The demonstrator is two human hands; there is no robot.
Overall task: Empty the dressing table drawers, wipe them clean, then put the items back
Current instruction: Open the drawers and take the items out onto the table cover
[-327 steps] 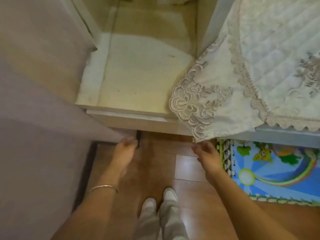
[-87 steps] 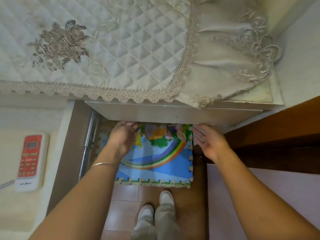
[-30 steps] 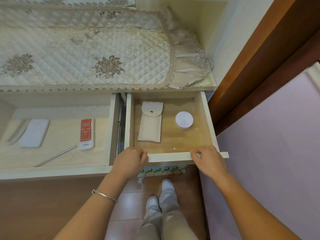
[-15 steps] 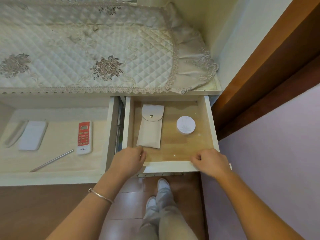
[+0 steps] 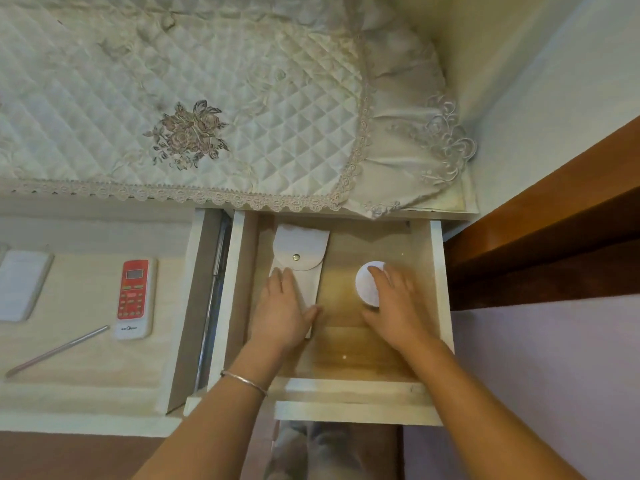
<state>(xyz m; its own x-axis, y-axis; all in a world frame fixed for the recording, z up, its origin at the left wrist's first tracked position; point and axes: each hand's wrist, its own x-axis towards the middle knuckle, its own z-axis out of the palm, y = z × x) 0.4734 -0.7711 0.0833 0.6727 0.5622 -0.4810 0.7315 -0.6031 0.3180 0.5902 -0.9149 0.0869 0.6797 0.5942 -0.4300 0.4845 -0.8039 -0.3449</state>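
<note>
**Right-hand drawer of the dressing table, seen from above.** We look down into the open drawer point(image 5: 438, 289), pulled out from under the table top, which carries a quilted cover point(image 5: 214, 71) with a lace edge and an embroidered rose spray.

Two items lie on the drawer's wooden floor. A pale pouch point(image 5: 300, 249) with a snap-fastened flap sits at the left. A round white container point(image 5: 366, 285) sits right of centre, well apart from the pouch.

The left hand point(image 5: 281, 315) rests flat on the near half of the pouch, fingers straight and close together, thumb spread to the right. A thin bangle point(image 5: 244, 382) circles that wrist.

The right hand point(image 5: 395, 308) lies over the right part of the round container, with the thumb stretched out below its near edge. Its fingers appear extended rather than curled, though motion blur softens them.

To the left we see a wider open compartment point(image 5: 90, 233). It holds a red-and-white remote control point(image 5: 133, 299), a thin metal rod point(image 5: 57, 355) lying obliquely, and a flat white pad point(image 5: 20, 287). A brown wooden door frame point(image 5: 554, 209) borders the right side.
</note>
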